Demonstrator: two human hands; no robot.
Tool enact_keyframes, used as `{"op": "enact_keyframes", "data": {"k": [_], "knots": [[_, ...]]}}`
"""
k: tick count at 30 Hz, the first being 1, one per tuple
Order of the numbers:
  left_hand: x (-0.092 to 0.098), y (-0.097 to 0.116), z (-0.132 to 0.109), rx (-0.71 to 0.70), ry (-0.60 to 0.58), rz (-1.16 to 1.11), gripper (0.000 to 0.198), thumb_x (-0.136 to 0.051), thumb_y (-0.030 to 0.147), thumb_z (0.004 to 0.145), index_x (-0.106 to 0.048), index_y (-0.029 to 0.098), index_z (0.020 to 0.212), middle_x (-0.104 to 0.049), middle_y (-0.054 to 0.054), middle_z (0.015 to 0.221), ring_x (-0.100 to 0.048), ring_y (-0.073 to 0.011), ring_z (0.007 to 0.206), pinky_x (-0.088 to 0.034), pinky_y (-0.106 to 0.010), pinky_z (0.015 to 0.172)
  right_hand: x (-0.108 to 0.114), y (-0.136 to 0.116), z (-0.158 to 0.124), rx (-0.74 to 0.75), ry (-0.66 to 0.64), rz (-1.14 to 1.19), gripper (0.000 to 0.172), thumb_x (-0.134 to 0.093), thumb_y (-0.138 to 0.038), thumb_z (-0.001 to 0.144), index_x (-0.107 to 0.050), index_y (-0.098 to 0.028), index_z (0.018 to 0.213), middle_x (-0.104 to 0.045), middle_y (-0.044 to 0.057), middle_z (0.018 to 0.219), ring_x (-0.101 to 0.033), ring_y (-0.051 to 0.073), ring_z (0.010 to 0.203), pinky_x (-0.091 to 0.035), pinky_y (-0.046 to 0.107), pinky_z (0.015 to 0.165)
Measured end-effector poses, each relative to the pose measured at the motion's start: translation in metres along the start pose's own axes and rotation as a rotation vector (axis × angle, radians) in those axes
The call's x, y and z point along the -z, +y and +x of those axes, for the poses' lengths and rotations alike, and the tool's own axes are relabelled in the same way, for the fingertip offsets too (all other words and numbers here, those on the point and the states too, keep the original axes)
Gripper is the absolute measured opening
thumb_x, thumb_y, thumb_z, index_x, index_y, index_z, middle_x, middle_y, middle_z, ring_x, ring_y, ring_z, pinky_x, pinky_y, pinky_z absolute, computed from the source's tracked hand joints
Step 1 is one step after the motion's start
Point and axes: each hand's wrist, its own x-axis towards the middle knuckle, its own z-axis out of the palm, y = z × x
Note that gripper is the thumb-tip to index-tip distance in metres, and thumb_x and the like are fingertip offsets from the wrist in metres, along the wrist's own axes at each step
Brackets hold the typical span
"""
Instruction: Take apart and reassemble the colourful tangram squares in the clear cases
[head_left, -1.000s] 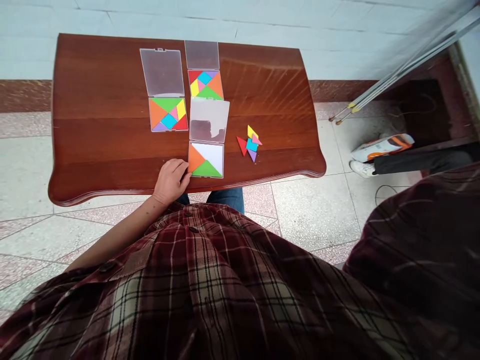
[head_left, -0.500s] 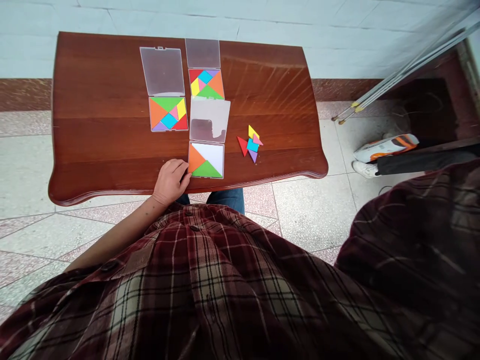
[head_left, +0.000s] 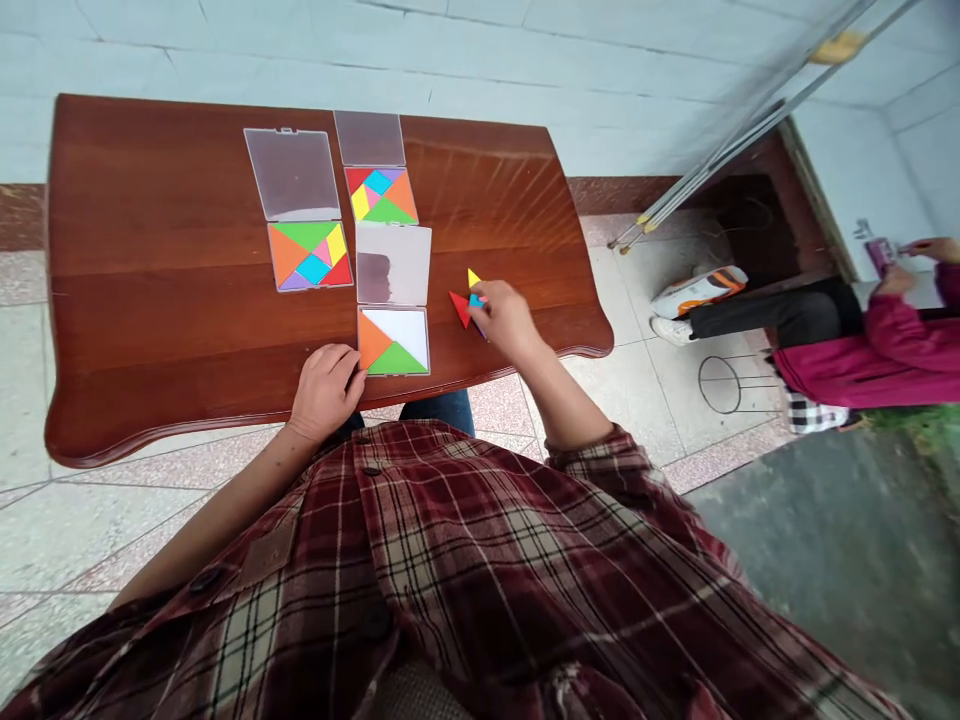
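Observation:
An open tangram case (head_left: 391, 375) lies near the table's front edge, its clear lid (head_left: 394, 265) folded back. An orange triangle (head_left: 372, 341) and a green triangle (head_left: 395, 360) lie in it; the rest of its floor is white. My left hand (head_left: 324, 392) holds the case's left edge with bent fingers. My right hand (head_left: 504, 318) is over the loose pieces, thumb and forefinger apart around a blue square (head_left: 475, 300). Beside them are a red triangle (head_left: 460, 309) and a yellow piece (head_left: 472, 277). My hand mostly hides the pink and purple pieces.
Two more open cases, a left one (head_left: 310, 256) and a far one (head_left: 381, 196), are filled with coloured pieces on the wooden table (head_left: 165, 300). At right, a seated person (head_left: 885, 335) holds something purple. Metal poles (head_left: 720, 150) lean near a white-and-orange bag (head_left: 697, 292).
My right hand has come into view from the right and reached the loose pieces. My left hand stays at the case. The view has shifted, bringing the seated person into sight.

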Motion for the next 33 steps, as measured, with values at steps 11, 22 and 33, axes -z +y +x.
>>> {"op": "enact_keyframes", "data": {"k": [11,22,33], "knots": [[0.001,0.002,0.001,0.041,-0.057,-0.082,0.032,-0.042,0.032,0.095,-0.065,0.014,0.108,-0.066,-0.016,0.113,-0.056,-0.0297,0.109,-0.046,-0.048,0.099,-0.006,-0.006,0.024,-0.066,-0.296,-0.185,0.037,-0.063,-0.011,0.086,-0.061,-0.015,0.122,-0.057,0.014,0.129,-0.059,0.027,0.114,-0.045,0.035,0.098],[0.001,0.003,0.001,0.038,-0.038,-0.064,0.031,-0.042,0.033,0.095,-0.065,0.015,0.107,-0.066,-0.015,0.111,-0.057,-0.0287,0.108,-0.046,-0.046,0.099,-0.013,0.000,0.032,-0.044,-0.258,-0.028,0.035,-0.059,-0.010,0.083,-0.061,-0.014,0.118,-0.066,0.010,0.111,-0.061,0.020,0.093,-0.047,0.034,0.088],[0.001,0.002,0.001,0.036,-0.039,-0.063,0.030,-0.042,0.032,0.095,-0.065,0.016,0.106,-0.065,-0.014,0.110,-0.056,-0.0281,0.107,-0.045,-0.045,0.099,-0.010,-0.004,0.004,-0.213,-0.237,-0.300,0.040,-0.066,-0.025,0.088,-0.060,-0.014,0.126,-0.066,0.018,0.117,-0.066,0.030,0.099,-0.049,0.038,0.081]]}}
